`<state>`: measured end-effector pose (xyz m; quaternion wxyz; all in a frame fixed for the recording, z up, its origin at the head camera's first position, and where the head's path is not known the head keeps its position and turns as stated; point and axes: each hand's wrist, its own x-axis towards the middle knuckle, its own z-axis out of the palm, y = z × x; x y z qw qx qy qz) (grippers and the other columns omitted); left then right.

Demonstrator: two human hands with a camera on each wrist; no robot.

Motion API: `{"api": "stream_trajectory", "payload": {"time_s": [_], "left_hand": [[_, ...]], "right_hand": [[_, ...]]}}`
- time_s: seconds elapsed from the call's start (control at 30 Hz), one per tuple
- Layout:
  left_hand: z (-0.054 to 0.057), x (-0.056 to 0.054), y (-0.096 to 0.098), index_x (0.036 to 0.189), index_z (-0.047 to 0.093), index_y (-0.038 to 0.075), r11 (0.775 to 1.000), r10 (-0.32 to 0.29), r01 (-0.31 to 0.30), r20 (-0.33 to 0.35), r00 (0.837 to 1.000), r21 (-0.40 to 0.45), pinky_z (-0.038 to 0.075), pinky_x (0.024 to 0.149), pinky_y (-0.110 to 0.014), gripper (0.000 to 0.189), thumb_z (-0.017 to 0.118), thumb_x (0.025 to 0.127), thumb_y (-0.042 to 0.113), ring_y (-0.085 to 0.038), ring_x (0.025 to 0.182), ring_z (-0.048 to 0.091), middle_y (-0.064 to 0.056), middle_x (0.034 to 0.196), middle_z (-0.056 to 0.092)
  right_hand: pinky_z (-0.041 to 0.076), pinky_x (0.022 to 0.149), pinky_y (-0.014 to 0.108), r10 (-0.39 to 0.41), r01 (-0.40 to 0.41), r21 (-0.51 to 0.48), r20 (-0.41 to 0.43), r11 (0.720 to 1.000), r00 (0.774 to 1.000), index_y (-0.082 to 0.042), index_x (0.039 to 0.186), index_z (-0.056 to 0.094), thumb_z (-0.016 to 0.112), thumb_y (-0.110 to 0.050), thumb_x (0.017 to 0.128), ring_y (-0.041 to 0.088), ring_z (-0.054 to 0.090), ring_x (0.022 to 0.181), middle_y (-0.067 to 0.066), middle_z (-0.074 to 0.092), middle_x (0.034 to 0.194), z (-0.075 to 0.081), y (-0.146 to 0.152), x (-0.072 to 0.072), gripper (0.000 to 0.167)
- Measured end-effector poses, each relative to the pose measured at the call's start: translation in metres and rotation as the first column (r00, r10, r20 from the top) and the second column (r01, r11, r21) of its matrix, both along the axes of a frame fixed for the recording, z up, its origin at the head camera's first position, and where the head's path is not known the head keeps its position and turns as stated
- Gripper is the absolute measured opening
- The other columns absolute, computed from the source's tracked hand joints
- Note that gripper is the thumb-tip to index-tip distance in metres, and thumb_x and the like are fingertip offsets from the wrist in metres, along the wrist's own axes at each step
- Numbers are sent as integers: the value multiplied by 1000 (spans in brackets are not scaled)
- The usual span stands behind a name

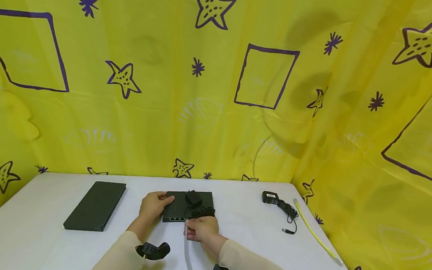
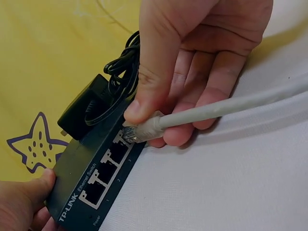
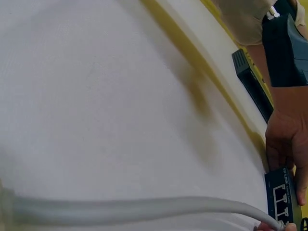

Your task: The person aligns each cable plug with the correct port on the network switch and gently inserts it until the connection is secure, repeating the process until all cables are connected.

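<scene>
- Head view: on the white, smooth worktop (image 1: 254, 236), a dark, flat, rectangular Ethernet switch (image 1: 177, 207) lies near the middle of the far edge, its row of ports turned toward the near edge.
- The left hand (image 1: 153, 204) grips the switch by its left end, thumb on the top face and fingers below, as the left wrist view shows.
- The right hand (image 1: 204, 227) holds a clear plastic plug (image 2: 148, 130) in a narrow pinch between thumb and fingers; in the left wrist view its tip is at the port beside the printed 3, with part of the plug outside.
- From the plug, a round, pale grey cable (image 1: 187, 253) runs toward the near edge of the worktop.
- On top of the switch rests a black, block-shaped power adapter (image 1: 193, 198) with a bundled black cord (image 1: 204, 211).
- A larger dark, flat, rectangular box (image 1: 94, 206) lies toward the far left corner, well apart from the switch.
- Near the far right corner sits a second black power adapter (image 1: 270, 197) with a white label and a coiled thin black lead (image 1: 287, 208).
- Beside it, a thin yellow cable (image 1: 314, 230) with pale ends stretches along the right edge.
- Behind the far edge hangs a yellow curtain (image 1: 146, 118) printed with purple stars and outlined four-sided shapes.
</scene>
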<state>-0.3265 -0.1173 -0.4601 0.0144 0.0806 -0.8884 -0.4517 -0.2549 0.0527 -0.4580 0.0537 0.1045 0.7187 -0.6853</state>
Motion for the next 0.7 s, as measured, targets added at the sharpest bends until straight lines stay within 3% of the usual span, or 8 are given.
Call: {"api": "stream_trajectory", "payload": {"time_s": [0.3,0.5,0.7], "left_hand": [[1,1,0,128,60,-8,1000,4,-4,-6,1000,-3,50,93,-48,49,68,93,27,-33,101,63,-22,112,69],[-1,-1,-1,126,62,-7,1000,18,-17,-17,1000,24,51,94,-49,48,70,92,26,-34,103,64,-22,111,70],[0,0,2,125,63,-6,998,31,-29,-35,999,49,52,92,-48,46,70,92,25,-33,102,65,-22,111,70]], "right_hand": [[61,69,32,112,-113,-20,-32,993,993,20,103,65,74,12,77,16,71,70,20,73,87,-1,5,0,28],[60,62,28,69,-68,26,-50,997,996,16,95,68,75,13,74,13,69,64,12,72,79,-2,4,1,22],[59,58,27,37,-35,34,-66,999,997,15,91,69,76,15,73,12,67,60,18,71,78,0,4,0,20]]}}
